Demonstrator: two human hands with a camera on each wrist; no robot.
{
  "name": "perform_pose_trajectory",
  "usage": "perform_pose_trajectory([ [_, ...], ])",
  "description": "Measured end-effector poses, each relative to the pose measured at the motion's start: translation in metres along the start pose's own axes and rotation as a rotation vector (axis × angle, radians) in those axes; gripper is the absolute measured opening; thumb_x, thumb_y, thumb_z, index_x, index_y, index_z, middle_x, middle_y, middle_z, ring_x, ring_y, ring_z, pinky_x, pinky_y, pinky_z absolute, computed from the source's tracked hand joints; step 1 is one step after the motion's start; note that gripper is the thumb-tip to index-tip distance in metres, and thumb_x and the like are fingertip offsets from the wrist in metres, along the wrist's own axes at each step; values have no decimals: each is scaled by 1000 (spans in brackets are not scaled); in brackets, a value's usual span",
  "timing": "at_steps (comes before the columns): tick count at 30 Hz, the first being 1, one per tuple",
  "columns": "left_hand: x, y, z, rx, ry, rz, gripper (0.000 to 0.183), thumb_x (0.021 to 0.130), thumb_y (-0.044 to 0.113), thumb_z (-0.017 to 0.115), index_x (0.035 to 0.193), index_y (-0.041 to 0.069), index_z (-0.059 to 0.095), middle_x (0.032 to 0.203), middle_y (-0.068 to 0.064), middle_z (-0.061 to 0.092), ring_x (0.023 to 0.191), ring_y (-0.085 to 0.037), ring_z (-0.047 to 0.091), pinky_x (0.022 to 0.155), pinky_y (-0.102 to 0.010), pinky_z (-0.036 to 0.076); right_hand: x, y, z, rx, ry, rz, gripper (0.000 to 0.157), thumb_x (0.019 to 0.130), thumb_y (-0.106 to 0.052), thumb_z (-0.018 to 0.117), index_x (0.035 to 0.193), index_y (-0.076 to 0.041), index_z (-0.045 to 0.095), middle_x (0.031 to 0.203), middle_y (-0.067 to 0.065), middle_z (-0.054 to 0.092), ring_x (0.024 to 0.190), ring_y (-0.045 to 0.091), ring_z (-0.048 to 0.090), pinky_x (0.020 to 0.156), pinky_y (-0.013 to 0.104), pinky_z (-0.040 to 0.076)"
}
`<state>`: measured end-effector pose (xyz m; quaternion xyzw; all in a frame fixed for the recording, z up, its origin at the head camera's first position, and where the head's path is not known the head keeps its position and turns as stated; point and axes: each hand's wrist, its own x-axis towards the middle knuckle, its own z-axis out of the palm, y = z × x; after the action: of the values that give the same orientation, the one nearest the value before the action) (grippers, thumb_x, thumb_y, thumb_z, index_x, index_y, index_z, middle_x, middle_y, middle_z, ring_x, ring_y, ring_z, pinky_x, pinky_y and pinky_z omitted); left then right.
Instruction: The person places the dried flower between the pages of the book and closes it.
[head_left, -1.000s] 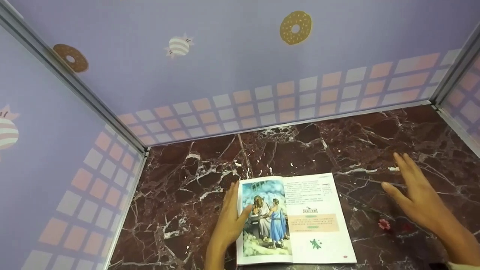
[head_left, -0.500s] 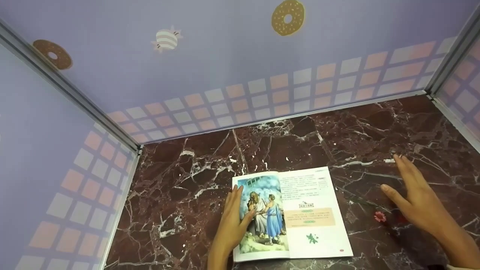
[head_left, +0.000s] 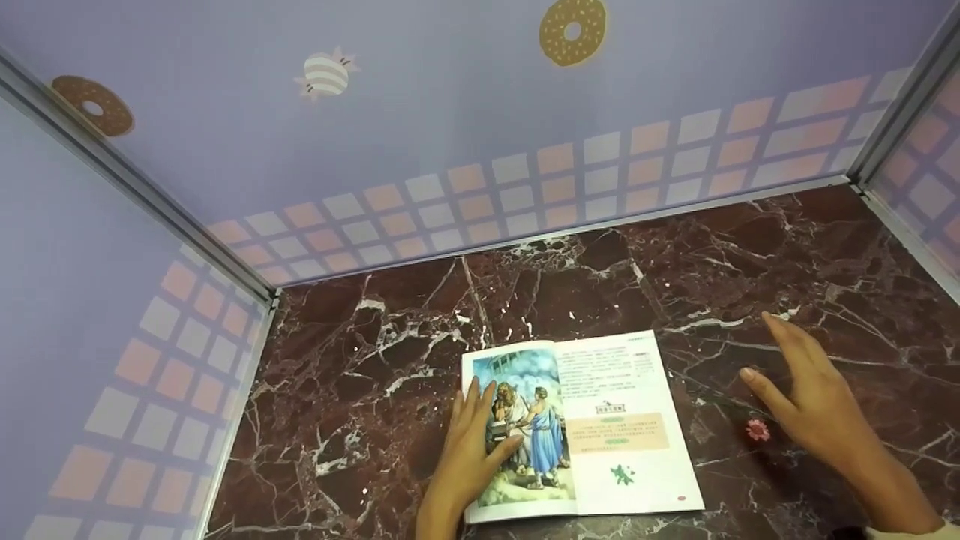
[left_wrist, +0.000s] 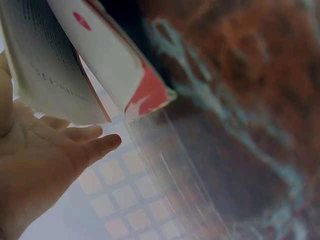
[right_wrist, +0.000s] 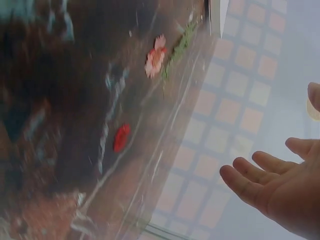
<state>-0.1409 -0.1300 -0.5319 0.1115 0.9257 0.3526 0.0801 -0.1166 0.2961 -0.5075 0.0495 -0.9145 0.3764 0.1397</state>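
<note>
An illustrated book (head_left: 622, 472) lies open on the marbled table, a colour picture of robed figures on its left page and printed text on its right. My left hand (head_left: 461, 450) is at the left page, fingers straight and thumb stretched over the picture. In the left wrist view the book's pages (left_wrist: 55, 75) curve up beside that left hand (left_wrist: 45, 160). To the right of the book, my right hand (head_left: 817, 405) hovers with fingers extended and thumb apart, holding nothing. Close beside it is a small pinkish-red flower (head_left: 757, 430).
In the right wrist view, a green sprig (right_wrist: 180, 50) lies beside the flower, and a small red piece (right_wrist: 121, 138) sits apart on the marbled table (head_left: 360, 420). Purple panels (head_left: 450, 90) printed with doughnuts, sweets and squares enclose the back and sides.
The left hand has moved inward over the left page. My right hand has shifted slightly left, towards the flower. The head view has tilted a little, and the book stays open.
</note>
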Motion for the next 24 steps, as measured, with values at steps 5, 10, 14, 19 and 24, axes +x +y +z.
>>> perform_pose_trajectory([
  [5, 0, 0, 2, 33, -47, 4, 91, 88, 49, 68, 161, 20, 21, 168, -12, 3, 152, -44, -2, 116, -70, 10, -1, -3, 6, -6, 8, -3, 81, 94, -18, 71, 160, -18, 24, 150, 33, 33, 132, 62, 33, 101, 80, 25],
  [10, 1, 0, 6, 81, -66, 34, 96, 86, 52, 70, 161, 19, 20, 168, -15, 1, 150, -49, -4, 116, -71, 4, -3, -5, 11, -16, -7, 6, 81, 94, -20, 72, 160, -18, 25, 150, 32, 34, 133, 60, 34, 101, 79, 27],
  [14, 2, -1, 10, 109, -84, 48, 98, 86, 56, 67, 162, 20, 17, 167, -16, -4, 150, -50, -8, 117, -69, 2, -5, -6, 14, -30, -29, 17, 83, 94, -22, 72, 161, -19, 24, 150, 31, 35, 130, 61, 36, 98, 79, 31],
  [19, 3, -1, 12, 128, -98, 55, 100, 86, 62, 63, 162, 19, 15, 167, -15, -6, 149, -49, -10, 118, -68, 0, -6, -4, 17, -45, -35, 5, 84, 92, -20, 74, 160, -17, 25, 149, 30, 36, 128, 61, 39, 94, 78, 35],
  [24, 3, -1, 11, 138, -101, 67, 100, 86, 64, 62, 162, 16, 17, 167, -17, -4, 149, -51, -9, 118, -67, 3, -4, -3, 24, -79, -3, -34, 82, 86, -14, 79, 156, -12, 35, 142, 29, 44, 124, 58, 45, 94, 75, 39],
])
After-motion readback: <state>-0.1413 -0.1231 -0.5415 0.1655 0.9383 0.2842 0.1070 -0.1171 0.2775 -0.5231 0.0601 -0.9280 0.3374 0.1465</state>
